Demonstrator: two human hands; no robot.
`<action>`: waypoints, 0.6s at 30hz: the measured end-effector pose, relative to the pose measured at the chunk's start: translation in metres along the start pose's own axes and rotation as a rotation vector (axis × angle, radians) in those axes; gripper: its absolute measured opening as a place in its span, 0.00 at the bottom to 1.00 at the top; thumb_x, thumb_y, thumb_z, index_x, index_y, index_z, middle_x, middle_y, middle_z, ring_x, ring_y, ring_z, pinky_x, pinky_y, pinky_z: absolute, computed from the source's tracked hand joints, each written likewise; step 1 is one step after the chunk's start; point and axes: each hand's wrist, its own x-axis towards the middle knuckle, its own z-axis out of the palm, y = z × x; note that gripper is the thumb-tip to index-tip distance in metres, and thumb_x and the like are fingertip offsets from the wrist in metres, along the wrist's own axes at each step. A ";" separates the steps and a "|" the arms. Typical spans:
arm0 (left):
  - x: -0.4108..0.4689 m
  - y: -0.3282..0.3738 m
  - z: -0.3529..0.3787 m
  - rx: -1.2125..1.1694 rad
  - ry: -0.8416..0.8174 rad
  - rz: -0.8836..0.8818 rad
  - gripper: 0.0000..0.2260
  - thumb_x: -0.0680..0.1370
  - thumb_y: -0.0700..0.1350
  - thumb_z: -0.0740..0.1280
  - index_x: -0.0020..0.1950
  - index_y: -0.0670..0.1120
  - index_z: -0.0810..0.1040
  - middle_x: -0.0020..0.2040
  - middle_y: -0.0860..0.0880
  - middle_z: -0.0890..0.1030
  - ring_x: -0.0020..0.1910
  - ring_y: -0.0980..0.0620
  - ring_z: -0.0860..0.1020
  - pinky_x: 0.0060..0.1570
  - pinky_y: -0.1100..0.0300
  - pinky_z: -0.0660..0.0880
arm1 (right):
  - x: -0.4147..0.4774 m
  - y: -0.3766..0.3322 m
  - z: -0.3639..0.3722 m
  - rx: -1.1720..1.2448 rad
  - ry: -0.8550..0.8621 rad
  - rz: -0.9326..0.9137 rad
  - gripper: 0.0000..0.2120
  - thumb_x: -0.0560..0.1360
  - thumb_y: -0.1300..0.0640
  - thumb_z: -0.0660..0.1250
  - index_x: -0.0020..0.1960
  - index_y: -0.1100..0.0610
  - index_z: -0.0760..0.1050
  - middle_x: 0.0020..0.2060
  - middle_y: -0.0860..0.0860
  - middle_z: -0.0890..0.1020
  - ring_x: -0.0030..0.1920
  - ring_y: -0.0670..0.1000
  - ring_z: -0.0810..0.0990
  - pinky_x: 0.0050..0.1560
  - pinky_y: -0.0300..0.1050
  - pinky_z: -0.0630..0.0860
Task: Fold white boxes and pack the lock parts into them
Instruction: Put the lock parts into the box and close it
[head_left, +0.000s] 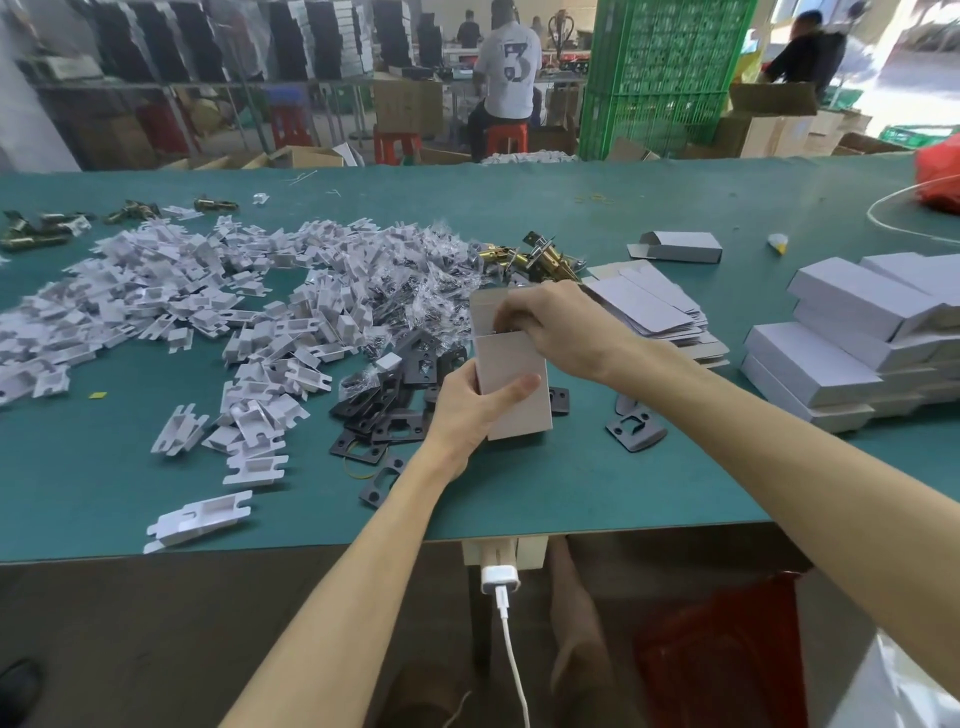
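- Nearest, the left hand (467, 410) is wrapped round the lower half of the white box (511, 379), with the thumb laid across its front face.
- Its long axis is held upright over the table (571, 493), open mouth at the top.
- Directly above that mouth the right hand (550, 327) is set, fingers curled in; what is pinched cannot be told.
- Any push is judged to run straight down that axis.

A large dark "3" stands on the back of a seated person's white shirt (508, 62).
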 end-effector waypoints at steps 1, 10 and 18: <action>0.000 0.000 0.000 0.002 0.000 0.000 0.20 0.72 0.49 0.81 0.61 0.45 0.82 0.52 0.48 0.88 0.51 0.49 0.86 0.48 0.55 0.84 | 0.000 0.001 0.000 -0.029 -0.030 -0.007 0.14 0.82 0.65 0.60 0.56 0.56 0.83 0.55 0.51 0.85 0.56 0.54 0.81 0.59 0.54 0.77; -0.002 0.001 0.000 0.008 0.003 0.001 0.21 0.72 0.49 0.82 0.61 0.46 0.82 0.53 0.49 0.88 0.52 0.50 0.86 0.47 0.57 0.82 | 0.002 -0.008 -0.018 0.024 -0.101 0.016 0.22 0.75 0.75 0.55 0.55 0.61 0.84 0.52 0.55 0.85 0.52 0.53 0.80 0.53 0.45 0.75; -0.003 0.003 0.000 -0.003 -0.010 0.023 0.21 0.70 0.52 0.82 0.60 0.48 0.83 0.53 0.50 0.88 0.51 0.51 0.87 0.46 0.60 0.82 | -0.042 0.023 0.019 0.466 0.243 0.219 0.20 0.80 0.57 0.69 0.71 0.54 0.73 0.61 0.55 0.78 0.54 0.52 0.83 0.60 0.51 0.80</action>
